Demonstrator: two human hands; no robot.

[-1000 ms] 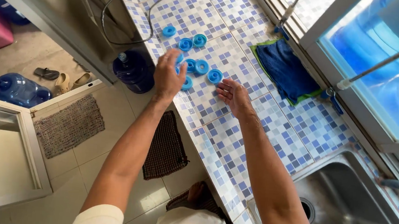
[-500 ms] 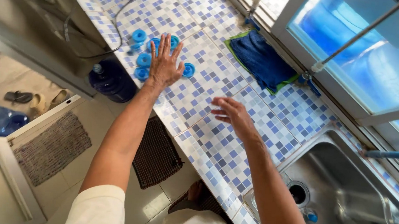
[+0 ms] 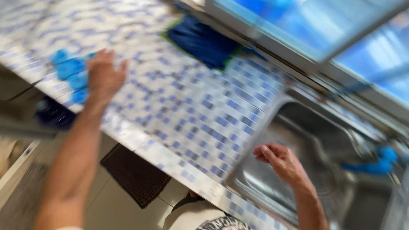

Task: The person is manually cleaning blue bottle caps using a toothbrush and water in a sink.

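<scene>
1. Fingers (image 3: 120,67) of your left hand (image 3: 103,75) lie spread and flat on the counter (image 3: 190,104), gripping nothing.
2. That hand rests on or right against the blue caps (image 3: 69,68), which sit in a small cluster near the counter's front edge at its left end; motion blur hides exactly how many there are and which ones your palm covers.
3. Your right hand (image 3: 281,162) hangs over the sink (image 3: 310,133), just past its left rim, with the fingers curled loosely inward. Whether anything sits inside them you cannot tell from this blurred view.
4. Your two hands are well apart, with a bare stretch of tiled counter between them.
5. A dark blue cloth (image 3: 200,41) lies at the counter's back edge, under the window (image 3: 290,14).
6. Something blue (image 3: 378,163) sits at the sink's far right side, too smeared to name.
7. A dark mat (image 3: 134,175) lies on the floor below the counter's front edge.
</scene>
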